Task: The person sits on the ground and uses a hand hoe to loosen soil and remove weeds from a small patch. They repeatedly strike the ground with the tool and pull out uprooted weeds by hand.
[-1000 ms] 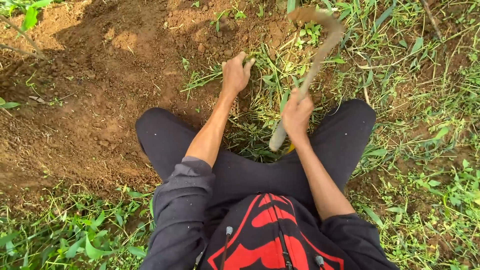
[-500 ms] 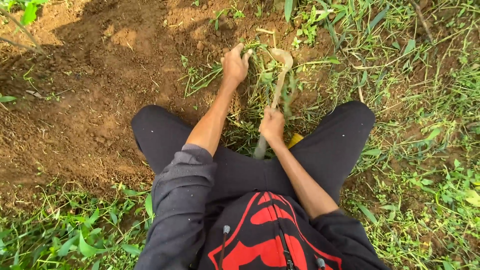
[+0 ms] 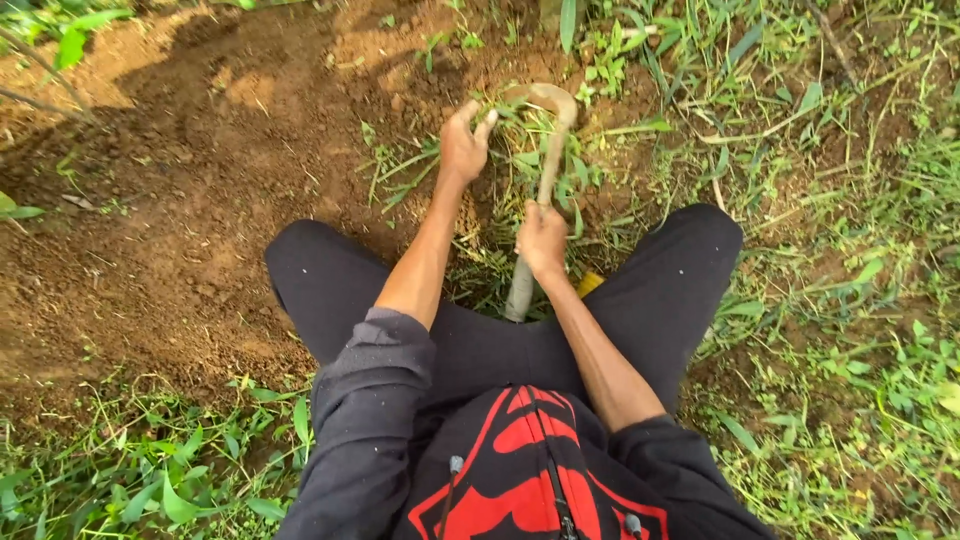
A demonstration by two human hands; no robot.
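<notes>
Pointing away, sickle (image 3: 545,150) (hooked leftward)

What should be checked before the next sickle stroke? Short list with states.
1. Right hand closed around the sickle handle: ok.
2. Left hand gripping the grass clump: ok.
3. Left fingers clear of the curved blade: not ok, they sit right beside it.
4. Blade hooked behind the grass: ok.
5. Legs out of the pull path: not ok, the handle points between the knees.
6. Blade edge condition: cannot tell.
</notes>
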